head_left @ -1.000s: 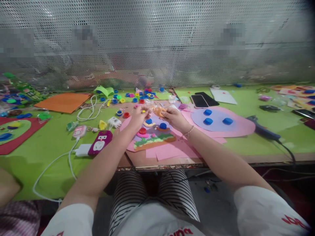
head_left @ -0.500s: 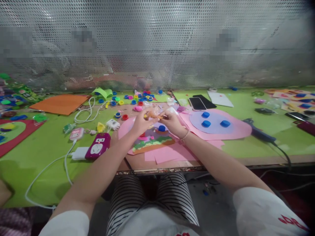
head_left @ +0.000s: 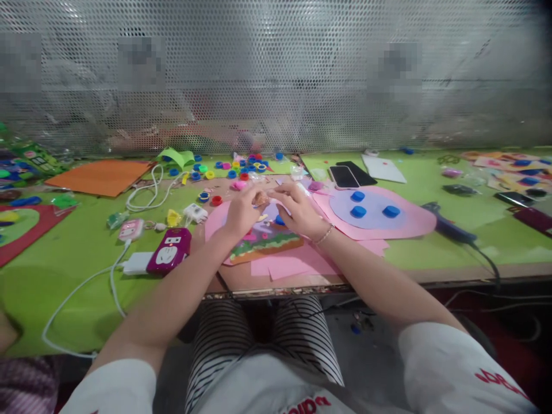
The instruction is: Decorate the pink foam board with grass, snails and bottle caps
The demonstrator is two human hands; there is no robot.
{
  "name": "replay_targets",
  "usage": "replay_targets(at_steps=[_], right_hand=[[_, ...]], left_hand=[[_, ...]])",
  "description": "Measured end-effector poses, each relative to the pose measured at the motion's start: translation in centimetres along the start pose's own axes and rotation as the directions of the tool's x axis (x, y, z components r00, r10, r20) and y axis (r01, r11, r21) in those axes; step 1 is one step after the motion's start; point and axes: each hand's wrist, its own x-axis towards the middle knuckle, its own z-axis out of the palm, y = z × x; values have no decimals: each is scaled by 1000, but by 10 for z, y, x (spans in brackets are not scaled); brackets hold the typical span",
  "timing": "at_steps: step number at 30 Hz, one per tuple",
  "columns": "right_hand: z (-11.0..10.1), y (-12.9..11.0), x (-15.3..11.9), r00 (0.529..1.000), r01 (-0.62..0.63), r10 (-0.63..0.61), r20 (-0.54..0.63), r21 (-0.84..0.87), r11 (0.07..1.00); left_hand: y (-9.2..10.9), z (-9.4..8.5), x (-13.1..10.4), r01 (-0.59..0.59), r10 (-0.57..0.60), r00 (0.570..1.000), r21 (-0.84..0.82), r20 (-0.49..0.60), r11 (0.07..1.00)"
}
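My left hand (head_left: pixel 244 211) is closed round a small orange-brown lump (head_left: pixel 261 199), soft-looking like clay. My right hand (head_left: pixel 299 210) reaches in from the other side, its fingers stretched and apart, the tips at or very near the lump. Under both hands lies a pink paper shape (head_left: pixel 214 221) with a purple middle and a raised green and orange strip (head_left: pixel 269 246) along its lower edge. A blue bottle cap (head_left: pixel 279 220) sits on it, partly behind my right hand.
Right of my hands lies another pink and purple paper shape (head_left: pixel 414 221) with blue caps. A dark glue gun (head_left: pixel 451 226) is beside it. Phones (head_left: pixel 344 177) lie behind. To the left are a purple power adapter (head_left: pixel 170 252), white cables and orange paper (head_left: pixel 99 177). Loose caps cover the back.
The orange-brown piece, stretched between both hands earlier, now looks bunched up in my left hand. My right fingers have opened out and lifted slightly. The view has shifted a little.
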Motion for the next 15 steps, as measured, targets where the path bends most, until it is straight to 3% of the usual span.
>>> replay_targets(at_steps=[15], right_hand=[[-3,1,1,998,38,-39,47,35,999]], left_hand=[[8,-2,-3,59,-98,978,205,187,977]])
